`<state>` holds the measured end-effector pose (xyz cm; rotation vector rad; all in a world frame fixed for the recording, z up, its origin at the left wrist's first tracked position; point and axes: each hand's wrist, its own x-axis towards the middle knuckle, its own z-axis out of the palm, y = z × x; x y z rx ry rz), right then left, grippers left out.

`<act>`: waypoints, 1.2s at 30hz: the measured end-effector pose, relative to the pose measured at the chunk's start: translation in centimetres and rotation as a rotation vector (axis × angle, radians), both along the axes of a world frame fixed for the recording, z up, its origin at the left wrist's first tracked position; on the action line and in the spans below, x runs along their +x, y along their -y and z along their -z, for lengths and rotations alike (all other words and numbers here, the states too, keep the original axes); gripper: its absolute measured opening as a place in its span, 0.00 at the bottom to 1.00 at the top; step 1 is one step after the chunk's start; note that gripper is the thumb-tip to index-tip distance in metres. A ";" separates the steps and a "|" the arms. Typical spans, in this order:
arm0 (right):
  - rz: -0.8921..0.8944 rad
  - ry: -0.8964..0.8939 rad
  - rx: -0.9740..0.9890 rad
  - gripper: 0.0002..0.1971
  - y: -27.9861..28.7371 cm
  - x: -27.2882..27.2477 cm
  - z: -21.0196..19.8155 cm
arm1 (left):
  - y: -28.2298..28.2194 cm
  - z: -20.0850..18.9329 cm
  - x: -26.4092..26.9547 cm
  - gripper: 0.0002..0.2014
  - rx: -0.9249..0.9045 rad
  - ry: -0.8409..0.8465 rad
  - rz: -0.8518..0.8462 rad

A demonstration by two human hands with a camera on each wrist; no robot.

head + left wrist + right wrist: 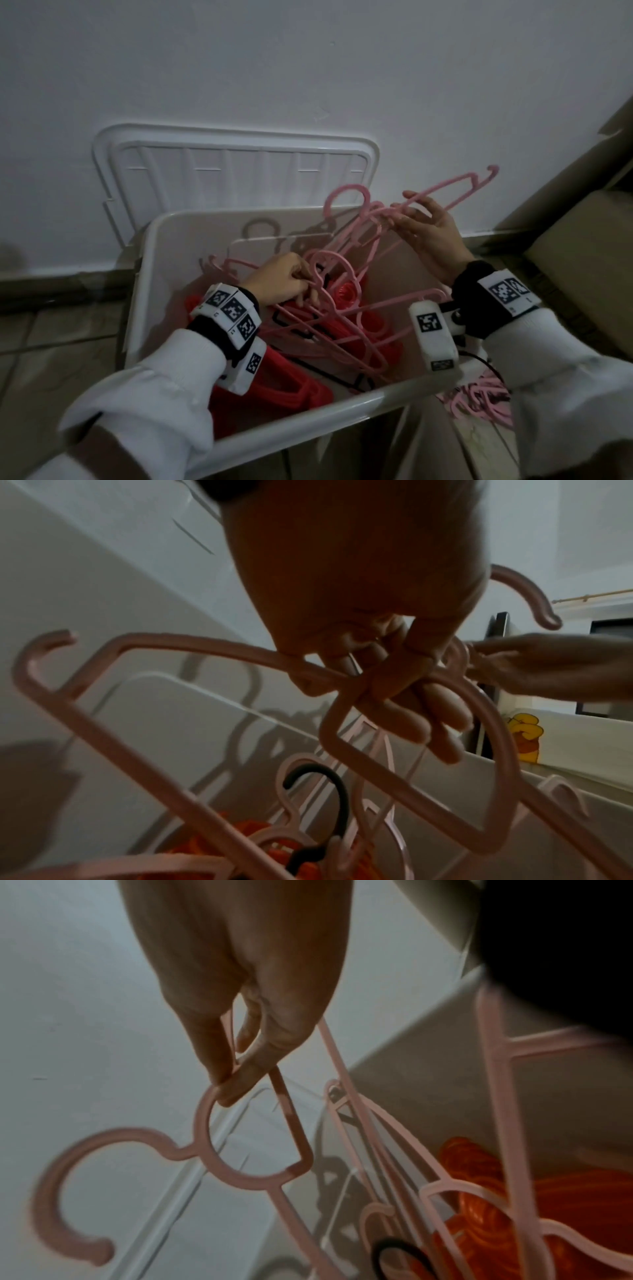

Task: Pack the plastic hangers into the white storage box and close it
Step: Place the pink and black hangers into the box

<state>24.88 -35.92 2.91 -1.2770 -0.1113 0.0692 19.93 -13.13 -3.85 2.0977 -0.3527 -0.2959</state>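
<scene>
The white storage box (274, 431) stood open on the tiled floor (51, 335) against the white wall (239, 68), its lid (236, 161) propped upright between the box's far rim and the wall. Inside, a heap of red hangers (284, 387) lay along the near left corner and across the bottom, with a few black hangers (329, 373) among them and a tangle of pink hangers (342, 322) on top.

The left hand (284, 279) was down inside the box, its fingers (404, 718) curled round the neck of a pink hanger just under its hook; the left wrist view showed the bar passing through the curled fingers. The right hand (430, 236) was raised above the far right corner of the box, thumb and fingers (236, 1080) pinching the ring-shaped neck of another pink hanger (442, 192) whose hook (68, 1185) pointed away from the wrist, and whose shoulder stuck out over the box's right rim. The two hands were apart, each clamped on its own hanger.

More pink hangers (479, 401) lay in a loose pile on the floor just outside the near right corner of the box. A cardboard box (582, 246) sat to the right.
</scene>
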 end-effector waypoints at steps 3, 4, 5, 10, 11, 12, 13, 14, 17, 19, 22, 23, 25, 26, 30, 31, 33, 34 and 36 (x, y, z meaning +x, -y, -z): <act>0.014 0.077 -0.091 0.36 -1.0 0.7 -1.1 | -0.1 -0.1 0.1 0.16 0.100 0.048 -0.047; 0.048 0.100 -0.108 0.34 -1.4 1.1 -1.4 | -0.2 -0.1 0.2 0.17 0.123 0.068 -0.068; 0.089 0.125 -0.126 0.30 -1.7 1.6 -1.8 | -0.3 -0.1 0.2 0.18 0.142 0.092 -0.087; 0.040 0.197 -0.303 0.23 -2.7 2.7 -4.7 | -0.5 -0.3 0.2 0.21 0.168 0.135 -0.124; -0.003 0.209 -0.320 0.23 -3.0 2.5 -5.3 | -0.5 -0.3 0.3 0.20 0.165 0.112 -0.120; -0.048 0.217 -0.338 0.24 -3.3 2.3 -5.8 | -0.5 -0.3 0.3 0.20 0.160 0.080 -0.109; -0.094 0.214 -0.354 0.26 -3.6 2.1 -6.3 | -0.5 -0.3 0.3 0.19 0.160 0.047 -0.096; -0.146 0.197 -0.370 0.28 -3.8 1.8 -6.7 | -0.5 -0.3 0.3 0.18 0.170 0.025 -0.083; -0.335 0.132 -0.382 0.18 -3.9 1.7 -6.8 | -0.6 0.0 0.3 0.13 0.271 0.005 -0.070; -0.406 0.095 -0.440 0.14 -3.6 1.6 -6.2 | -0.9 0.4 0.3 0.13 0.320 -0.006 -0.066; -0.536 0.031 -0.609 0.15 -3.4 1.6 -4.6 | -1.1 0.6 0.3 0.09 0.396 0.014 -0.025; -0.581 -0.010 -0.660 0.15 -3.6 1.7 -4.0 | -1.1 0.6 0.3 0.08 0.397 0.038 -0.018; -0.642 -0.076 -0.728 0.15 -4.4 1.6 -2.8 | -1.3 0.8 0.5 0.07 0.368 0.095 -0.032; -0.647 -0.098 -0.750 0.14 -4.9 1.6 -2.0 | -1.3 0.8 0.6 0.04 0.334 0.125 -0.050; -0.682 -0.284 -0.718 0.10 -6.7 1.4 0.8 | -1.3 1.2 1.2 0.06 0.223 0.259 -0.119; -0.686 -0.308 -0.719 0.11 -6.8 1.3 1.4 | -1.4 1.4 1.3 0.05 0.220 0.306 -0.138; -0.618 -0.337 -0.693 0.14 -6.9 0.9 2.2 | -1.6 1.7 1.5 0.05 0.207 0.379 -0.194; -0.590 -0.324 -0.700 0.16 -6.8 0.9 2.5 | -1.6 1.6 1.5 0.06 0.192 0.401 -0.224; -0.624 -0.318 -0.670 0.16 -6.6 1.0 2.9 | -1.6 1.3 1.5 0.05 0.163 0.453 -0.255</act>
